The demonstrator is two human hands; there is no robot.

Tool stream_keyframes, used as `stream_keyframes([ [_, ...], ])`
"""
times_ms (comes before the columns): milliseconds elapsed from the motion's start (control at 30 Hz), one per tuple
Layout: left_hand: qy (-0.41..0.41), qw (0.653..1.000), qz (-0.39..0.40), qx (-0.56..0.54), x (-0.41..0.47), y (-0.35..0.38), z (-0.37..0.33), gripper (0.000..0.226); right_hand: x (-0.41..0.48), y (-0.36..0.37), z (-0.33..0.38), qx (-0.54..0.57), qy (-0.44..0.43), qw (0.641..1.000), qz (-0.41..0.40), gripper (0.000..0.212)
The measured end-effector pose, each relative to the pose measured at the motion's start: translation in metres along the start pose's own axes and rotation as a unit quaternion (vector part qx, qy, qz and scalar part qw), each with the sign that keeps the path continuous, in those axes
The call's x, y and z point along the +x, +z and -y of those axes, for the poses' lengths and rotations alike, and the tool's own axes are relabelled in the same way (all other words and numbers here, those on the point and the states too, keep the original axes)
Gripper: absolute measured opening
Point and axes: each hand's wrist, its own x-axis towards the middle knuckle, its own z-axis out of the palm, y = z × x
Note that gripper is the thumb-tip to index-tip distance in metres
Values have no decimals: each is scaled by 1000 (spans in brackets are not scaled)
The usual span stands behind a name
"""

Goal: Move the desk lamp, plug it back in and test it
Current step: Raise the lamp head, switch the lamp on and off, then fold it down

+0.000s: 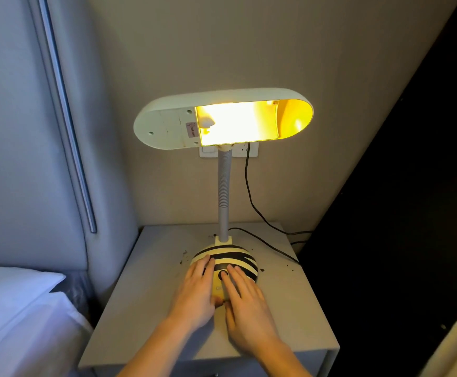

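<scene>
Desk lamp (223, 164) lit, upright at bench (145, 308) centre, neck running 12–6. Switch (223, 274) at 6 o'clock on striped base (238, 257). Right hand (246, 308) nearer, fingertip touching it; left hand (194, 292) flat on base. Neither grip clenched. Cord (249, 191) plugged into wall socket (228, 152).

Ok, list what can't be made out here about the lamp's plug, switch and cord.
Head view only:
- Plug: the lamp head covers the top of the outlet where the cord rises.
- Switch: the right hand lies partly over the dark button; pressing unclear.
- Cord: drops off the table's right edge into darkness.
</scene>
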Motion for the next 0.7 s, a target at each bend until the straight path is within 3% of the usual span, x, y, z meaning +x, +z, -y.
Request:
stream_keyframes([
  [700,-5,1000,2,-2,0,1,-1,91,0,-4,2,7,3,1000,4,67],
])
